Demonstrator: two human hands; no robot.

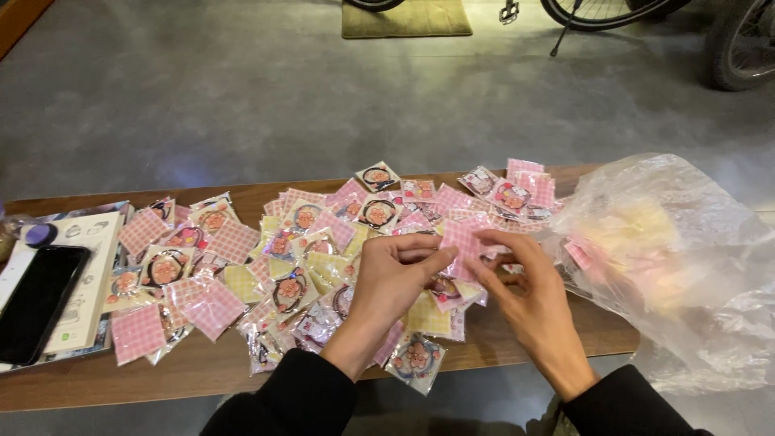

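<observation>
Both hands are meeting over the middle of a long wooden surface (pixel 210 367), sharing one small pink packet (pixel 464 238). The packet is a flat square sleeve with a fine pink-and-white check pattern, its clear plastic catching a little light; only the checked side is showing, so what lies on the other face cannot be told. It is being held slightly above the pile, tilted toward the camera.

The left hand (pixel 391 278) is pinching the packet's left edge, its grip closed down to thumb and fingertips with the other fingers curled in. The right hand (pixel 525 282) is pinching the right edge in the same way, thumb on top and forefinger reaching across the upper corner. Both wrists are coming out of dark sleeves (pixel 299 396).

Under and around the hands, a heap of similar packets (pixel 299 266) is lying scattered across the surface, some showing the pink check, some a pale yellow check, and many showing a round cartoon charm through clear plastic. Just beside the right hand, a large crumpled clear plastic bag (pixel 686 266) is resting over the right end of the surface. At the far left, a black phone (pixel 36 303) is lying on a pale booklet (pixel 93 282).
</observation>
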